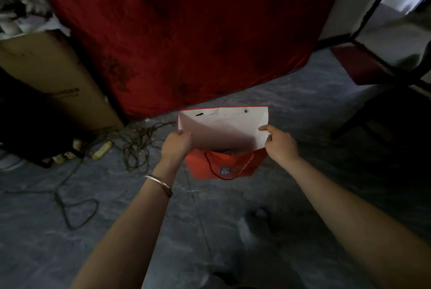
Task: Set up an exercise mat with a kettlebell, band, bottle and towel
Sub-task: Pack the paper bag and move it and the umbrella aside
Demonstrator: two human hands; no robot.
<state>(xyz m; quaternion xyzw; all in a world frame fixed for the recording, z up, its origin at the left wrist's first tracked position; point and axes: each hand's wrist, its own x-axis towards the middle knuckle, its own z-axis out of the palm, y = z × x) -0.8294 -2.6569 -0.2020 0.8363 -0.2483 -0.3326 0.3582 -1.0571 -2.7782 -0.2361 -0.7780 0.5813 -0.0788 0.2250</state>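
Red paper gift bag (221,167) with white lining: light, crushable. Left hand (176,146) and right hand (281,144) pinch its side edges, spreading the mouth; contents indistinct.

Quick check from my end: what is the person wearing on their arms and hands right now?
Both forearms are bare, with no sleeves in view and no gloves. The left wrist carries a thin, plain metal bangle, silvery and round. The left hand and right hand show no rings or watch that I can make out in this dim light.
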